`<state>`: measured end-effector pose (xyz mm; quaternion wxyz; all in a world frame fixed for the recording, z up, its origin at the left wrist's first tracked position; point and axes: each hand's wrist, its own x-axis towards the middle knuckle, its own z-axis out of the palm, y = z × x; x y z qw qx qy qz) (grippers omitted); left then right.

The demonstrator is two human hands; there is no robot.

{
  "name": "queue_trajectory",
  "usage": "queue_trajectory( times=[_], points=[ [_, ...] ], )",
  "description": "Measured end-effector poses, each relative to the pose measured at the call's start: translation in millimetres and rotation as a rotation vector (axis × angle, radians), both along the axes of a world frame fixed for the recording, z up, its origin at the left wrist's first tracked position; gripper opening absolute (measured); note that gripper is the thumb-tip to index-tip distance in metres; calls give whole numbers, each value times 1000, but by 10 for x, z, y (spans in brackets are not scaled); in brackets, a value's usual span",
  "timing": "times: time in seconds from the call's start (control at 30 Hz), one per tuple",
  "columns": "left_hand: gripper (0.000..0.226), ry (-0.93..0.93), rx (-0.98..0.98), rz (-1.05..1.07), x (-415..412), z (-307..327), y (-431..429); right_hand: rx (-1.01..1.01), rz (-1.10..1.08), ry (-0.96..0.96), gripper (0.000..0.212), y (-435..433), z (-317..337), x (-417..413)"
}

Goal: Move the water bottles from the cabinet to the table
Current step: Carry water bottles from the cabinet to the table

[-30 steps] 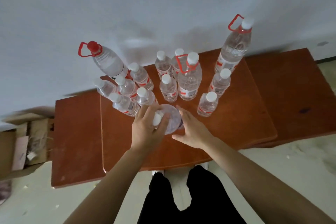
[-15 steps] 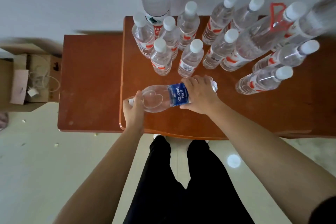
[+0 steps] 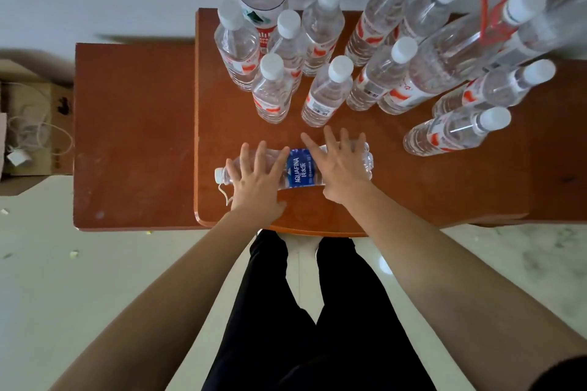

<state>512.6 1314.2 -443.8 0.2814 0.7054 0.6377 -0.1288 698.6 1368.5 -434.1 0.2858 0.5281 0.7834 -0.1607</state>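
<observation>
On the reddish-brown wooden table (image 3: 397,200), an Aquafina bottle (image 3: 300,170) (blue label, clear water inside) lies on its side near the front edge. The left hand (image 3: 255,181) and right hand (image 3: 341,168) rest over it with fingers spread flat, where half a second ago they gripped it. Behind stand red-labelled water bottles (image 3: 327,92), upright and full.

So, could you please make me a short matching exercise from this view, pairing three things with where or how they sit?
Things:
1. Aquafina bottle
2. left hand
3. cardboard box

Places or states:
A. on the floor, left of the table
B. lying on its side
C. spread flat over the bottle's cap end

Pairs: 1-B, 2-C, 3-A
</observation>
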Motion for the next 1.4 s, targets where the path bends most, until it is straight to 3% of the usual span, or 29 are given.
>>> queue_trajectory(
  times=[0.2,0.5,0.83,0.93,1.13,1.4],
  points=[
    [107,158,47,-63,9,-30,34,88,-100,-35,116,-122,-4,-85],
    [99,183,158,-330,-176,-95,51,79,-376,33,96,-617,14,-170],
    [88,172,210,-755,-176,20,32,45,-779,93,91,-1502,120,-329],
    [83,131,169,-785,-97,29,-212,5,-820,57,94,-1862,158,-316],
    [74,-12,180,-963,445,152,-1161,54,-1017,-54,95,-3154,400,-64],
    [71,-296,418,-1505,1066,958,-3077,275,-1499,-195,100,-5670,1185,-409]
  ],
)
